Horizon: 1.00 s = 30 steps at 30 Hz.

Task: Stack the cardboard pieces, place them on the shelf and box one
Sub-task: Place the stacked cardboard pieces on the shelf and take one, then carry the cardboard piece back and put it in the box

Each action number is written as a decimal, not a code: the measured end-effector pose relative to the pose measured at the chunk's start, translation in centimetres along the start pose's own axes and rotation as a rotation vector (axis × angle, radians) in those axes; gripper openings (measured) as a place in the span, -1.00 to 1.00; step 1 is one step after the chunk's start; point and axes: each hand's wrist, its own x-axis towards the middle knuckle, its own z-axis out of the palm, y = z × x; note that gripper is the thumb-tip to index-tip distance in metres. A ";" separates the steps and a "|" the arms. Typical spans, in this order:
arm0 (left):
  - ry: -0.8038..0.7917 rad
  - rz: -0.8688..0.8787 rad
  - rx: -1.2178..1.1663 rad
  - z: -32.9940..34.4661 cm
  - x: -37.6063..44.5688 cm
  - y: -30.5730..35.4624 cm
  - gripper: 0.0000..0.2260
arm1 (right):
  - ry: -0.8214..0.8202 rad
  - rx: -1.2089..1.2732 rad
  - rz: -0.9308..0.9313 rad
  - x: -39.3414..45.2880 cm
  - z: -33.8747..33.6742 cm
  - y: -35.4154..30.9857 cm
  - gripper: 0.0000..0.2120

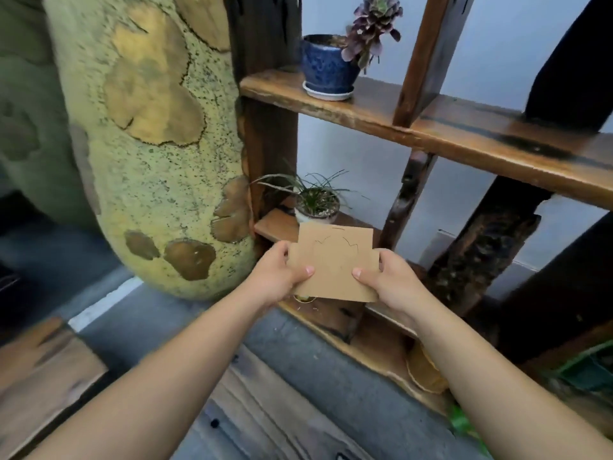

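I hold a flat brown cardboard piece [335,263] with notched corners and faint cut lines, tilted up in front of the wooden shelf [464,137]. My left hand [282,273] grips its left edge, thumb on top. My right hand [391,280] grips its right edge, thumb on top as well. The cardboard hovers above the lower shelf board [275,227] and hides part of it. Whether it is one sheet or a stack I cannot tell. A stack of round tan pieces [424,370] lies on the bottom shelf at the right.
A small white pot with grassy plant [315,202] stands on the lower shelf just behind the cardboard. A blue pot with purple succulent [328,66] sits on the upper board. A large yellow-green speckled vase [156,144] stands at left. Wooden planks [43,370] lie on the grey floor.
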 end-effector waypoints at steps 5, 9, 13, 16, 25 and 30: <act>0.185 -0.082 -0.052 -8.1 -4.8 -3.7 -0.68 | -0.224 0.027 0.010 -0.7 9.1 -1.7 -0.74; 0.348 -0.127 -0.084 -14.8 -10.0 -6.3 -0.67 | -0.372 -0.035 -0.051 -2.1 17.3 -3.3 -0.81; 0.509 -0.188 -0.081 -21.8 -16.8 -9.3 -0.68 | -0.515 -0.149 -0.109 -5.3 26.5 -5.3 -0.76; 0.653 -0.224 -0.050 -26.8 -22.8 -11.9 -0.73 | -0.659 -0.197 -0.165 -9.0 33.5 -6.7 -0.75; 1.092 -0.392 -0.193 -35.5 -42.9 -18.0 -0.67 | -1.107 -0.314 -0.323 -22.8 51.7 -9.2 -0.81; 1.384 -0.473 -0.268 -34.6 -53.4 -21.0 -0.72 | -1.408 -0.352 -0.387 -31.8 58.5 -8.6 -0.80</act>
